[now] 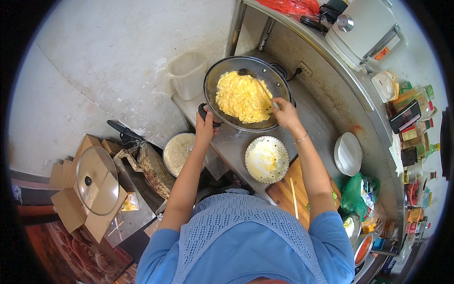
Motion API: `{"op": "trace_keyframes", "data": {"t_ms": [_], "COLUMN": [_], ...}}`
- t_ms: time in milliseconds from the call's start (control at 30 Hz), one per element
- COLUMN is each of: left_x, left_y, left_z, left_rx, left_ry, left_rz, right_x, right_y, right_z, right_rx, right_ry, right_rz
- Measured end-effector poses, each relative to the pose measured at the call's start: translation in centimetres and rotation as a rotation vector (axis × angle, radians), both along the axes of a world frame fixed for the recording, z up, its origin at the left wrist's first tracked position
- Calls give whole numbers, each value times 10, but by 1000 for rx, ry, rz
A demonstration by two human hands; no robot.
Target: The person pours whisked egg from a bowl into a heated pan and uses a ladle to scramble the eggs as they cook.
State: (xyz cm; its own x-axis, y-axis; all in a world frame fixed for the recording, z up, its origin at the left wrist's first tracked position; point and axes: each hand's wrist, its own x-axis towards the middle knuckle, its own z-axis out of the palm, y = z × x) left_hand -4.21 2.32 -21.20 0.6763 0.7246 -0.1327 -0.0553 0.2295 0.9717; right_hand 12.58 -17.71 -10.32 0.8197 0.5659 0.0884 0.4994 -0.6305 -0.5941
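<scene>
Scrambled eggs [243, 97] lie in a heap in a dark electric wok [227, 67] on the metal counter. My left hand [205, 128] is wrapped around the wok's black loop handle [203, 112]. In my right hand [286, 114] is the handle of a metal spatula [264, 88], its blade blurred near the far edge of the eggs. Close to the counter's front edge, below the wok, stands a patterned bowl [266, 159] with yellow egg residue inside. A wooden cutting board [283, 191] lies partly under my right forearm, with chopsticks [293, 197] and bits of green on it.
A translucent plastic jug [188, 74] stands left of the wok. White plates [348, 154] and a green plastic bag [354, 197] sit to the right. Bottles and a phone [405, 116] line the shelf. A glass lid [97, 181] rests on an open cardboard box [67, 209].
</scene>
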Motion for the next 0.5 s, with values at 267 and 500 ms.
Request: {"op": "trace_keyframes", "data": {"t_ms": [267, 500], "left_x": [-3, -4], "left_y": [-2, -2], "left_z": [0, 1], "left_rx": [-25, -44], "left_ry": [8, 18], "left_rz": [17, 19], "right_x": [-70, -94], "right_y": [-105, -140], "right_z": [69, 115], "right_rx": [-424, -405], "right_ry": [-303, -207], "right_rz": [257, 297]}}
